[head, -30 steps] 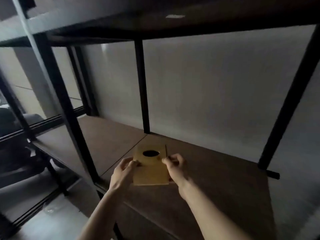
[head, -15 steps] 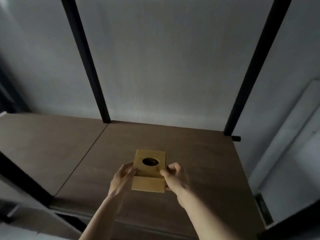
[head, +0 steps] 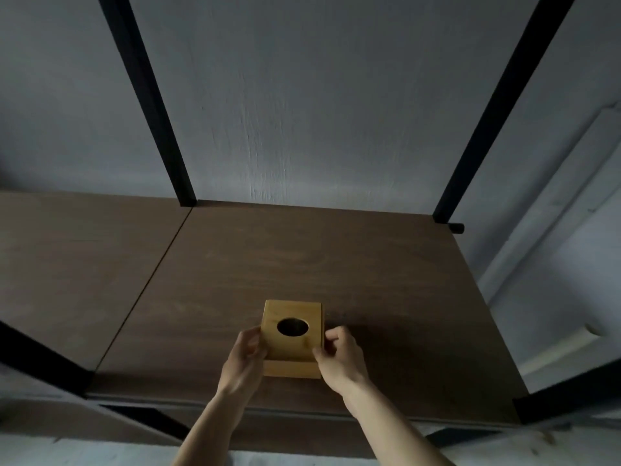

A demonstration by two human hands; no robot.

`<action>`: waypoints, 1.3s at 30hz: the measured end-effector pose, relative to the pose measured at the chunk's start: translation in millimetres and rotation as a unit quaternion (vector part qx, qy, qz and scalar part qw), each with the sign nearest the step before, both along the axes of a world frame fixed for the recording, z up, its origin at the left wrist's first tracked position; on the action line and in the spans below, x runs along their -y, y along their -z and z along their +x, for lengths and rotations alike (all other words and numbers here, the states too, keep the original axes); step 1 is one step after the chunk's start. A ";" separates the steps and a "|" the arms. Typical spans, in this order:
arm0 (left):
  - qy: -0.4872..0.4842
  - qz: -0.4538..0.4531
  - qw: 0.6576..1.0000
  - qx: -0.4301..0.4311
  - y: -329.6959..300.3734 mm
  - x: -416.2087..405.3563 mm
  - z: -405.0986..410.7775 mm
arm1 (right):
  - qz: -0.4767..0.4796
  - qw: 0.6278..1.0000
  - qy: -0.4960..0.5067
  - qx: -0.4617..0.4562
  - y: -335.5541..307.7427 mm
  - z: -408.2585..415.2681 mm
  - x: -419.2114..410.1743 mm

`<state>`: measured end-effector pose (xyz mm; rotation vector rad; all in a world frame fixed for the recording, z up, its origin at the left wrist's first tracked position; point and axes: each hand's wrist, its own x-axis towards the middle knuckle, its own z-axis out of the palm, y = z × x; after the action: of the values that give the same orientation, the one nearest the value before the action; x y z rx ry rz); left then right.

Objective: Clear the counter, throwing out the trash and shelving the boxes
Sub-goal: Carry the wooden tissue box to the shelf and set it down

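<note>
A small yellow-brown wooden box (head: 291,361) with a round dark hole in its top is over the front part of a dark brown wooden shelf board (head: 336,260). My left hand (head: 243,359) grips the box's left side and my right hand (head: 339,359) grips its right side, fingers curled round the edges. Whether the box's underside touches the board I cannot tell.
Black metal uprights stand at the back left (head: 148,99) and back right (head: 497,109) of the shelf, against a pale wall (head: 319,95). A second board (head: 67,264) adjoins on the left. A black frame rail (head: 43,361) crosses the front left corner.
The view has swung from the rack's left bay to face this board squarely. Both hands have carried the box forward over the board, still gripping it.
</note>
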<state>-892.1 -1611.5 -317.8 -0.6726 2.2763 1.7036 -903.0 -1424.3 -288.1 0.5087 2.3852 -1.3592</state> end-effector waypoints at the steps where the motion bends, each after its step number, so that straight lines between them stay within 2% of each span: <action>1: 0.004 -0.002 1.000 0.001 1.2 -0.3 0.1 | -0.002 1.000 -0.003 0.002 2.3 0.0 -0.5; 10: 0.058 -0.058 0.996 0.019 -5.5 2.5 -1.8 | -0.008 0.999 -0.044 0.018 -1.7 3.9 2.1; 12: 0.077 -0.113 0.990 0.018 -12.2 2.3 -2.3 | 0.040 0.997 -0.073 0.002 -7.8 6.6 -0.4; 14: 0.107 -0.191 0.976 -0.004 -24.7 1.5 -2.8 | 0.130 0.985 -0.105 -0.032 -16.1 10.9 -6.5; 18: 0.218 -0.333 0.914 -0.079 -61.8 -9.0 -1.7 | 0.283 0.939 -0.177 -0.083 -42.3 25.0 -26.7; 22: 0.328 -0.398 0.845 -0.143 -90.6 -32.4 -3.2 | 0.378 0.897 -0.206 -0.096 -69.3 45.3 -52.5; 25: 0.393 -0.426 0.796 -0.174 -109.1 -61.8 -0.5 | 0.419 0.880 -0.194 -0.108 -88.6 63.7 -76.9; 32: 0.479 -0.420 0.722 -0.270 -154.3 -166.7 38.0 | 0.425 0.895 -0.075 -0.109 -135.4 144.3 -157.8; 39: 0.582 -0.369 0.642 -0.336 -185.9 -284.1 144.7 | 0.414 0.905 0.071 -0.071 -161.8 298.1 -249.0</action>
<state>-747.3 -1327.4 -131.9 1.3836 2.6609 0.3007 -604.9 -1175.3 -126.3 0.8237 3.0344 -0.3489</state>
